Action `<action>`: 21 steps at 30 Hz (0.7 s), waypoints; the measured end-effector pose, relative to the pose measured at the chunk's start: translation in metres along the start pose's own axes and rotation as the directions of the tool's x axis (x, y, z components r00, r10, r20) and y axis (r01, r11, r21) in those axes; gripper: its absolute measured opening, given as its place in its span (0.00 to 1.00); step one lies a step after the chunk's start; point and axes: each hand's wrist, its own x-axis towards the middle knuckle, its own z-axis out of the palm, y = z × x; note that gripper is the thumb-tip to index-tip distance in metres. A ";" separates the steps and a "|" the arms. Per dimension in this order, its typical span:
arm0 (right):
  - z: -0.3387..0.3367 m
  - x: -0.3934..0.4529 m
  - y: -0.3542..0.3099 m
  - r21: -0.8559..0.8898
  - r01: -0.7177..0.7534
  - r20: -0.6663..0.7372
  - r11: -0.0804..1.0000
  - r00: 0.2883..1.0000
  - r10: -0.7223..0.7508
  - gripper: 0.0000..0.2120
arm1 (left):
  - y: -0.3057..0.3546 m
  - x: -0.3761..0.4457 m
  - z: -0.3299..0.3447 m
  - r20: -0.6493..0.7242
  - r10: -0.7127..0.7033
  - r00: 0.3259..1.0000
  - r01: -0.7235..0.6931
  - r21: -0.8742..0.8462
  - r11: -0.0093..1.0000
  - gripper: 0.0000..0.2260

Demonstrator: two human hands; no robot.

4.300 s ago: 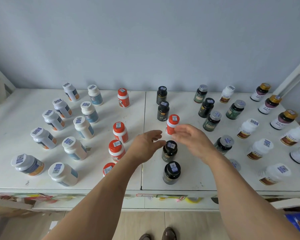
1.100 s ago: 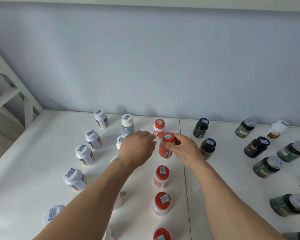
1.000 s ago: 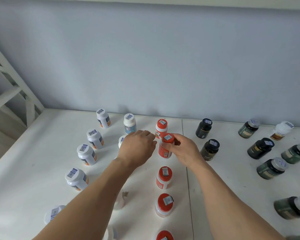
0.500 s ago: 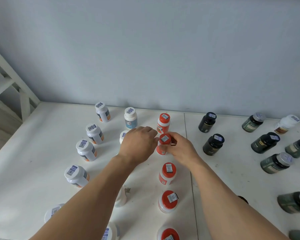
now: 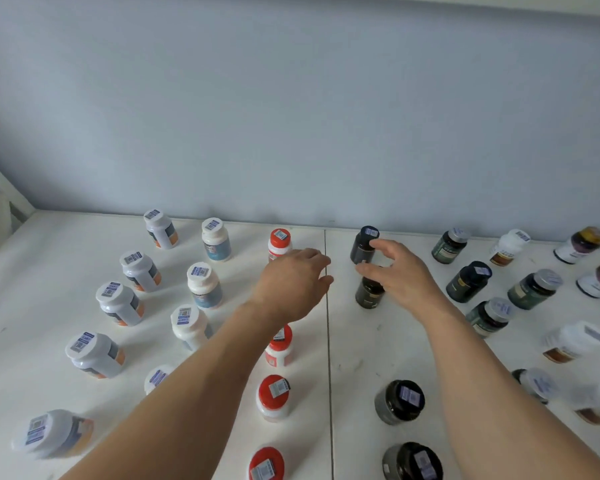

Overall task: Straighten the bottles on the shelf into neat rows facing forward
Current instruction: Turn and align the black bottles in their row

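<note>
Left hand [image 5: 293,282] hovers half-open over the red-capped bottles [image 5: 280,243], holding nothing. Right hand [image 5: 400,275] spread, fingers loosely around a black bottle [image 5: 368,295]; contact unclear.

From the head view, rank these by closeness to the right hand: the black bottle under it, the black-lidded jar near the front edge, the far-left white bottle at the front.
Measured from the right hand:
1. Black bottle: directly beneath the fingers, second in the black row.
2. Black-lidded jar: nearer the person, same row, right of the shelf seam.
3. White bottle: front left corner, tilted, farthest.
</note>
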 end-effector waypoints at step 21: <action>-0.036 0.045 0.062 0.098 0.031 0.114 0.995 0.993 -0.042 0.20 | 0.066 0.028 0.075 0.414 -0.261 0.872 0.487 -0.677 0.553 0.19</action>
